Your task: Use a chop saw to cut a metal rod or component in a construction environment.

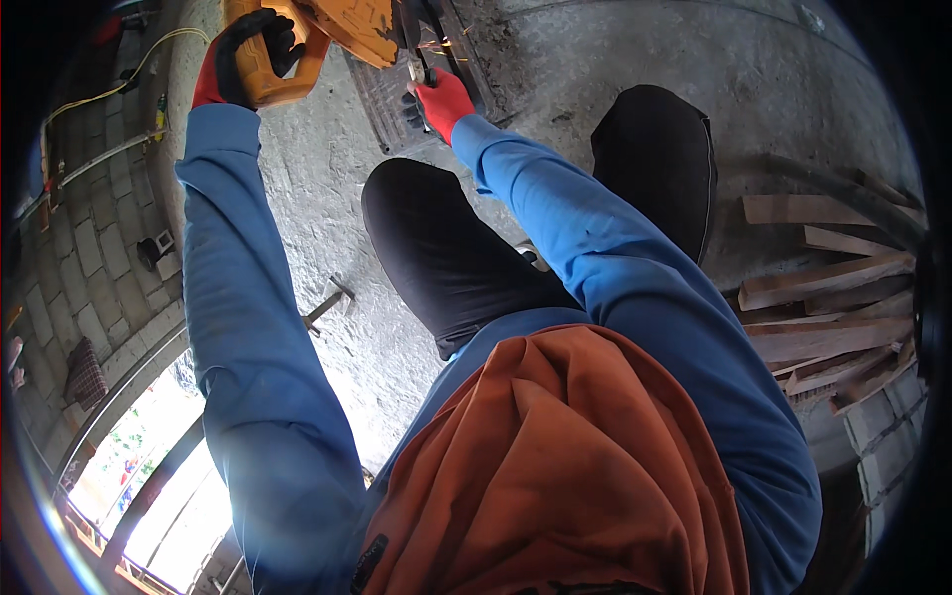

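My left hand (243, 59), in a red and black work glove, is closed around the handle of an orange cut-off saw (357, 30) at the top of the view. A few sparks (436, 45) fly just right of the saw's guard. My right hand (443, 99), gloved in the same colours, is closed on a short light-coloured metal piece (416, 71) close to the sparks. The far end of that piece and the cutting disc are not clearly visible. Beneath lies the saw's dark metal base (382, 114) on the concrete floor.
A hammer (329, 303) lies on the floor left of my knees (426, 248). Wooden boards (823, 273) are stacked at the right. A yellow cord (94, 99) runs along the block wall (99, 248) at the left. Bright light comes through an opening at lower left.
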Tool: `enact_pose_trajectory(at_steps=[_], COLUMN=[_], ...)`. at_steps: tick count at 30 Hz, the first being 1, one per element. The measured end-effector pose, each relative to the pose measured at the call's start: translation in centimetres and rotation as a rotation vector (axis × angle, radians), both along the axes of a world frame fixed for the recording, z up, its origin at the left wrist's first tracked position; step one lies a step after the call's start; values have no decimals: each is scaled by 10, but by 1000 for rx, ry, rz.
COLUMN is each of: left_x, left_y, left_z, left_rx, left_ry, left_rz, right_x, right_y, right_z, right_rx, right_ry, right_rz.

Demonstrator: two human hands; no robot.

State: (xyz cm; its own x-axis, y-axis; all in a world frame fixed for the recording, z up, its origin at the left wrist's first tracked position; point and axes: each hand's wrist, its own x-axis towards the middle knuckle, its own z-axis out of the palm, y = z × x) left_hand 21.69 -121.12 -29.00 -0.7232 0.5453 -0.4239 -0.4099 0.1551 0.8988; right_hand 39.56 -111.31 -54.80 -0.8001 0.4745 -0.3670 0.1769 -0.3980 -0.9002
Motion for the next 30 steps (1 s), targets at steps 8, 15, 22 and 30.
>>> enact_pose_trajectory(at_steps=[8, 15, 22, 30], left_x=[6, 1, 1, -3], left_y=[1, -2, 0, -3], left_z=[2, 1, -3, -4], left_rx=[-39, -83, -30, -14], left_ry=[39, 52, 22, -27], left_rz=[10, 5, 17, 11], right_x=[35, 73, 79, 52], right_y=[-13, -21, -21, -17], right_z=[5, 20, 17, 7], right_rx=[-110, -113, -77, -32], right_ry=[40, 8, 13, 21], right_rz=[-2, 39, 24, 7])
